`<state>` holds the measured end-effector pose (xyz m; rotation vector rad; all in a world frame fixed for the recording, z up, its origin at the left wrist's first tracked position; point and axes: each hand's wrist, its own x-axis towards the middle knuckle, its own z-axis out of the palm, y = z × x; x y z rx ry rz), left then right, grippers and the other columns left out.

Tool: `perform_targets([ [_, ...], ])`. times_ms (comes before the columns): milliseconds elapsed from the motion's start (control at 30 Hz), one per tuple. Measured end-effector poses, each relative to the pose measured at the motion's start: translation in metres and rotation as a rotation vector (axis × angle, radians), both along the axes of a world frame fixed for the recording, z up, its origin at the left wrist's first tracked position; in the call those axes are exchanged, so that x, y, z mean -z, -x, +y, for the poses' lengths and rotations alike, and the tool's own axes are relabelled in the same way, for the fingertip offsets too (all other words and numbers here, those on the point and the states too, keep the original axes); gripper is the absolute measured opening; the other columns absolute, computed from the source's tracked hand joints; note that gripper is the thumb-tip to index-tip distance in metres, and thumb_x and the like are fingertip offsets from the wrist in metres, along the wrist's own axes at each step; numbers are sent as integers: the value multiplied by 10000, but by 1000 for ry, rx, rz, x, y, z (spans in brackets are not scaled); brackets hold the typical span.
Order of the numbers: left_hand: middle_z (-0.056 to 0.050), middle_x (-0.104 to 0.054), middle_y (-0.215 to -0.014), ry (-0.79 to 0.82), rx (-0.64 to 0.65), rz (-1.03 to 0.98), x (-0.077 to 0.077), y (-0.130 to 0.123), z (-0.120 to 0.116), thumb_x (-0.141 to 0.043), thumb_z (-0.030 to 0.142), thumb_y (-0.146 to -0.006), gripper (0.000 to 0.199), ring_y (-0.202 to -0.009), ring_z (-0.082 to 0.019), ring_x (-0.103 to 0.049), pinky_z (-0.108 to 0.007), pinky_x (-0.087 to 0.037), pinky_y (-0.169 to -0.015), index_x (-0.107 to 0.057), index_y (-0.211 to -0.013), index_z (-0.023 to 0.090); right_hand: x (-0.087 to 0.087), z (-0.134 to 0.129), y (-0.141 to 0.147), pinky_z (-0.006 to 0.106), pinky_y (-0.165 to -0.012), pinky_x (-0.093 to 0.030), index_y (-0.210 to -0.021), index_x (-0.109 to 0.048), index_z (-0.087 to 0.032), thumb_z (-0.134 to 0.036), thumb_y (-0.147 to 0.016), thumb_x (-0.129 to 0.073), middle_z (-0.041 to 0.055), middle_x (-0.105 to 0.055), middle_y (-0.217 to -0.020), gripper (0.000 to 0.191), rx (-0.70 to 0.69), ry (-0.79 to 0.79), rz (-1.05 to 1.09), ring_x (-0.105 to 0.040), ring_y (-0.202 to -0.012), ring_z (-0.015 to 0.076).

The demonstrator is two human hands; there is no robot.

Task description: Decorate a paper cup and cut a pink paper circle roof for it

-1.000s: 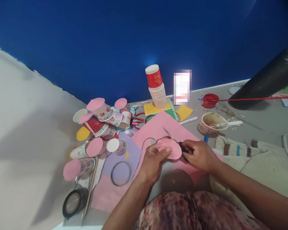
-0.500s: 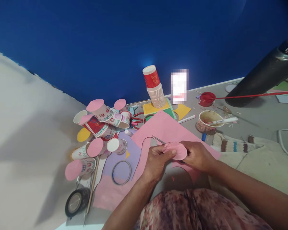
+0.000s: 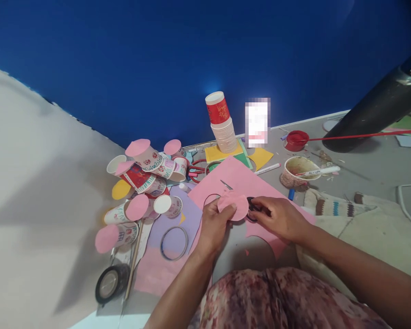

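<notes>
My left hand (image 3: 215, 224) pinches a round piece of pink paper (image 3: 233, 206), its thumb lying on the front face. Close on the right, my right hand (image 3: 277, 217) has its fingers in the black handles of a pair of scissors (image 3: 251, 209). The pointed blade tips show beyond the top edge of the disc; the disc covers the middle of the blades. Beneath both hands lies a large sheet of pink paper (image 3: 222, 176) with curved pieces cut out of it.
Decorated paper cups (image 3: 145, 157), several topped with pink discs, are piled at left. A tall cup stack (image 3: 222, 132) stands at the back. Tape rolls (image 3: 108, 285), a marker (image 3: 267, 169), a brush cup (image 3: 291, 176) and a cloth (image 3: 356, 233) surround my hands.
The pink disc has moved left and slightly up in my left hand, turning its face more toward me. My right hand has shifted, and the black scissor handles now show.
</notes>
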<state>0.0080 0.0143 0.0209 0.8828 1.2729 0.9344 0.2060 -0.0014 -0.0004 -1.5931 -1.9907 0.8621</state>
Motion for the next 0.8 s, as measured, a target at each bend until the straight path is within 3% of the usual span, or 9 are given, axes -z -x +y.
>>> perform_targets([
  [100, 0, -653, -574, 71, 36, -58, -2, 0, -1, -839, 388, -679, 304, -444, -90, -509, -209, -391, -441, -744, -782, 118, 8, -3, 0, 303, -704, -493, -1001, -770, -218, -351, -999, -585, 71, -828, -913, 228, -51, -54, -58, -750, -821, 232],
  [233, -9, -650, -543, 63, 82, -135, -2, -3, -2, -850, 431, -691, 349, -410, -96, -530, -210, -390, -426, -718, -778, 119, 18, -6, 1, 355, -798, -564, -1165, -749, -195, -335, -1044, -537, 128, -837, -1098, 281, -104, -150, -137, -786, -960, 278],
  [400, 4, -610, -490, 58, 95, -157, -3, -4, -1, -848, 467, -699, 386, -380, -87, -492, -206, -342, -412, -687, -770, 124, 21, -9, 2, 362, -865, -608, -1155, -763, -229, -247, -1066, -483, 102, -824, -1210, 294, -180, -284, -130, -796, -1060, 267],
  [533, 17, -567, -442, 50, 130, -142, -5, -4, -2, -804, 440, -719, 341, -343, -71, -435, -203, -283, -396, -674, -735, 125, 22, -11, 0, 335, -848, -611, -1101, -778, -243, -213, -1056, -490, 81, -792, -1313, 293, -140, -352, -151, -786, -1120, 253],
  [800, 6, -579, -455, 106, 147, -165, -10, -3, -1, -780, 401, -653, 296, -312, -61, -384, -213, -213, -367, -658, -659, 132, 21, -11, 0, 314, -760, -568, -1014, -764, -249, -189, -1020, -488, 61, -845, -1056, 283, -156, -234, -92, -793, -929, 230],
])
